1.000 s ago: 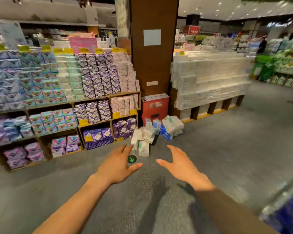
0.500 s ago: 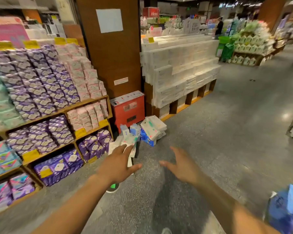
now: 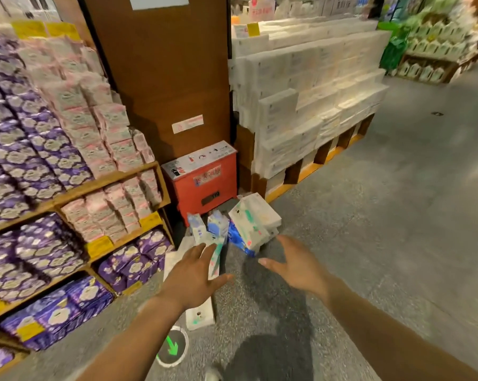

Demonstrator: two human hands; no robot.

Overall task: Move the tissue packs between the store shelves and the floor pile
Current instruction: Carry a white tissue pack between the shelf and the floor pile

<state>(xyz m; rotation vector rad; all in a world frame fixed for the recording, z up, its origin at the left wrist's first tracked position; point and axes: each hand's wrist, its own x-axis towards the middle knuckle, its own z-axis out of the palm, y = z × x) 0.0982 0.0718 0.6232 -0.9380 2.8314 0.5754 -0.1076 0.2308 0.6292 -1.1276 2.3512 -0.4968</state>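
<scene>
A pile of tissue packs point(image 3: 249, 221) lies on the grey floor in front of a red box, white and blue packs leaning on each other. One white pack point(image 3: 200, 314) stands nearer to me, partly behind my left wrist. My left hand point(image 3: 194, 276) hovers over the near edge of the pile with fingers spread and holds nothing. My right hand point(image 3: 295, 265) is stretched out just right of the pile, fingers relaxed and empty. Wooden shelves point(image 3: 108, 182) on the left hold purple and pink packs.
A red box point(image 3: 205, 177) stands against a brown pillar point(image 3: 166, 78) behind the pile. A tall stack of white packs point(image 3: 301, 105) on a pallet fills the right of the pillar. A round green arrow sticker point(image 3: 172, 349) marks the floor by my left arm. Open aisle lies to the right.
I have come closer to the floor pile, which now looms larger. Both hands have reached forward toward it and stay empty.
</scene>
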